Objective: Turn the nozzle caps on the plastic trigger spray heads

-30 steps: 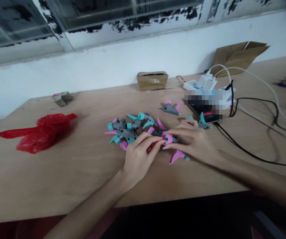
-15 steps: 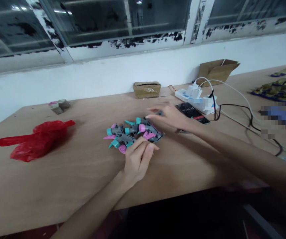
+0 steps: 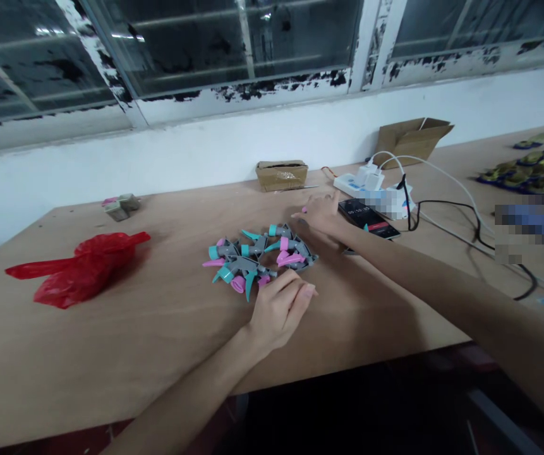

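Note:
A loose pile of grey trigger spray heads (image 3: 241,260) with teal and pink collars and levers lies in the middle of the table. My left hand (image 3: 278,309) rests at the near right edge of this pile, thumb and fingers pinched together; whatever is between them, if anything, is hidden. Beyond the pile, my right hand (image 3: 321,213) bends its fingers over a spray head (image 3: 304,210), of which only pink and grey bits show. A teal tip (image 3: 366,227) and a grey piece peek out around my right forearm beside the phone.
A phone (image 3: 366,217) running a timer lies right of my right hand, before a white power strip (image 3: 345,183) with cables. Cardboard boxes (image 3: 281,175) stand along the wall. At left are a red plastic bag (image 3: 86,268) and small blocks (image 3: 122,205); gold-and-blue pieces (image 3: 527,170) lie far right.
My right hand has moved slightly right, away from the pile, a pink bit now showing at its fingers. My left hand has shifted right and nearer, uncovering more spray heads. The view has turned slightly.

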